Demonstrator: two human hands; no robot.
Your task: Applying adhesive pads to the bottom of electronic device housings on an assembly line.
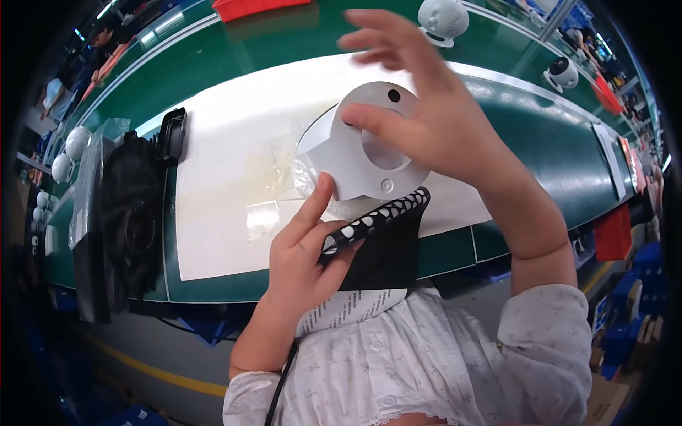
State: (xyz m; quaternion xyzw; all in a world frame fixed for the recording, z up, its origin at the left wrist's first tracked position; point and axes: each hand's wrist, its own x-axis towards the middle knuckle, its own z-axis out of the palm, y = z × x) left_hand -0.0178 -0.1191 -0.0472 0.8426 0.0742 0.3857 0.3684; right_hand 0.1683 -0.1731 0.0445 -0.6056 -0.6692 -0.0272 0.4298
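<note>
A white rounded plastic housing [344, 153] with a ring-shaped face and a central opening lies on the white work sheet. One round black pad [393, 95] sits on its ring; a bare round recess [387, 185] shows at the near side. My right hand [433, 117] presses its thumb on the ring's left side, where a dark edge peeks out under the tip. Its other fingers are raised and spread, slightly blurred. My left hand [307, 259] grips a bent black sheet with white round spots [376, 220], its index finger pointing up against the housing's near edge.
Clear plastic film [284, 160] lies beside the housing on the white work sheet [220, 199]. To the left are a black bag [135, 213] and a black tray-like part [172, 136]. White camera-like units [443, 20] and a red bin [259, 7] stand at the far side.
</note>
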